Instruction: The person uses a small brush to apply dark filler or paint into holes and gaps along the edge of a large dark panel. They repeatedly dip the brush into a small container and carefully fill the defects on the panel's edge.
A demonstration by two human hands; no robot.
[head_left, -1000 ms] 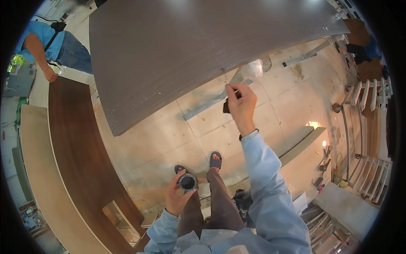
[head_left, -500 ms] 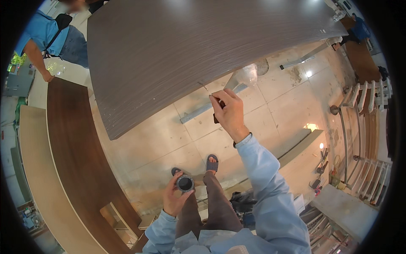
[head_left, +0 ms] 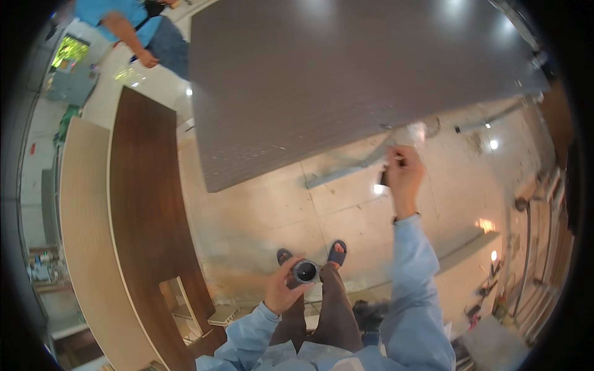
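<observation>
My left hand (head_left: 283,292) is wrapped round a small open round container (head_left: 305,271) with a pale rim and a dark inside, held low in front of my legs. My right hand (head_left: 407,179) is stretched forward, its fingers pinched together on a small dark object (head_left: 385,178) that sticks out at its left side; motion blur and the fingers hide its exact kind. Just beyond the right fingertips lies the near edge of a large grey-brown wood-grain panel (head_left: 346,68), which bears small pale scuffs. I cannot tell whether the fingers touch that edge.
A dark brown board (head_left: 143,185) with a rectangular cutout and a pale board (head_left: 86,204) stand at the left. A person in a blue shirt (head_left: 117,18) is at the far left. Metal bars (head_left: 346,171) lie beneath the panel; tools (head_left: 490,285) and racks are at the right.
The view has swung left, so most things appear further right. The person at the far left no longer has a hand on the brown board. My hands keep their holds.
</observation>
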